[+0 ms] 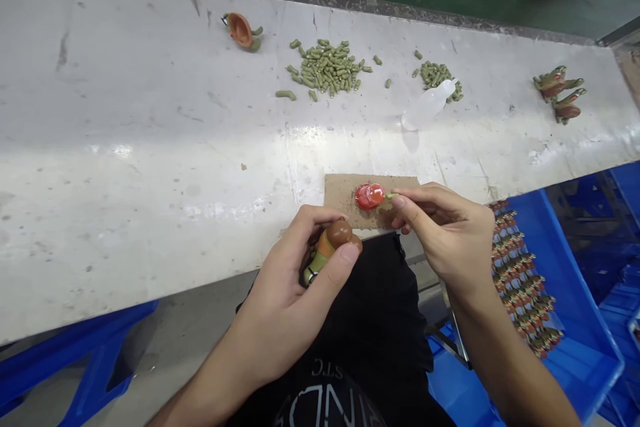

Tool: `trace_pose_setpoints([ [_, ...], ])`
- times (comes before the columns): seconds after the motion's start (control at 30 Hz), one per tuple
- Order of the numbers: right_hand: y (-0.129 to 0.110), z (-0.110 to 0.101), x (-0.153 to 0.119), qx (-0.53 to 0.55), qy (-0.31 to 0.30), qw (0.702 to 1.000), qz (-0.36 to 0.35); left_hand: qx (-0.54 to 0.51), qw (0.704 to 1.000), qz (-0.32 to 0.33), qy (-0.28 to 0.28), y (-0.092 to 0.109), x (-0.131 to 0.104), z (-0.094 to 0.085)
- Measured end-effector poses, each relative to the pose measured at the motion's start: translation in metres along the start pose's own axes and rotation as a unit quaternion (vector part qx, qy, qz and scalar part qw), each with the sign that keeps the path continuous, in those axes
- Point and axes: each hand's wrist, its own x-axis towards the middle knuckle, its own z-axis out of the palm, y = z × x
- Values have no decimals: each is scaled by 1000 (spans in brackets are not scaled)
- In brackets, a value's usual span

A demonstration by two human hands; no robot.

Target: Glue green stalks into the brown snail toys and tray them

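My left hand (295, 280) is closed around a small brown, orange and green figurine (327, 247), its rounded brown part toward the table. Between the thumb and fingers of my right hand (440, 227) is a small green peg-like piece (391, 195). The tip of that piece is at the edge of a glossy red oval blob (370, 196), perhaps touching it; I cannot tell. Under the blob lies a piece of cardboard (343, 185) at the table's near edge. My fingers hide part of the figurine.
Past the cardboard are a large pile of green pieces (331, 68), a smaller pile (435, 73) and a translucent squeeze bottle (427, 105). A hollow orange-brown part (241, 30) lies far left, two figurines (557, 93) far right. A blue crate (575, 293) below right holds rows of figurines.
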Motion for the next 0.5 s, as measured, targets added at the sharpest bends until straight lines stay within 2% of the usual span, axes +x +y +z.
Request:
trace_pose_setpoints([
  [0.23, -3, 1, 0, 4, 18, 1000, 11, -6, 1000, 5, 10, 0, -1, 0],
  [0.33, -6, 0, -3, 56, 20, 997, 39, -16, 1000, 16, 4, 1, -2, 0],
  [0.5, -14, 0, -14, 162, -32, 982, 93, -69, 997, 14, -11, 4, 2, 8],
])
